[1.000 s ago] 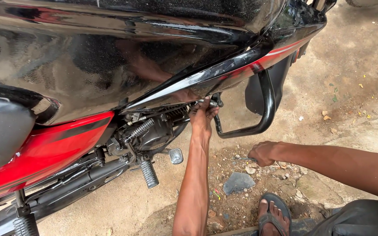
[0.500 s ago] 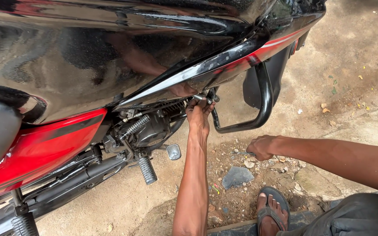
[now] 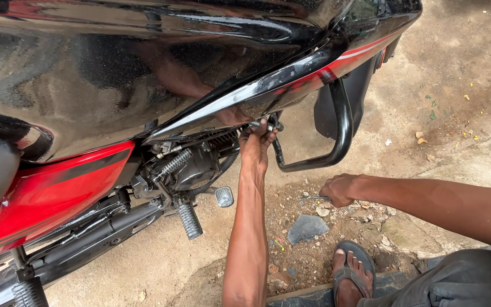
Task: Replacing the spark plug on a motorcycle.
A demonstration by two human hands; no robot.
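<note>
A black and red motorcycle (image 3: 143, 74) fills the upper left of the head view. My left hand (image 3: 257, 142) reaches up under the fuel tank and grips a small metal part where the black crash guard (image 3: 339, 131) meets the frame. My right hand (image 3: 339, 189) rests low on the ground, fingers closed on a thin metal tool (image 3: 315, 198) lying among loose stones. The engine (image 3: 191, 165) sits just left of my left hand.
A ribbed footpeg (image 3: 190, 220) and a brake pedal (image 3: 224, 196) stick out below the engine. A flat grey stone (image 3: 307, 228) lies on the dirt near my sandalled foot (image 3: 350, 276). Dry leaves dot the concrete at right.
My right hand has dropped onto the ground and closed on the thin tool. My left hand stays at the crash guard mount. The view has shifted slightly.
</note>
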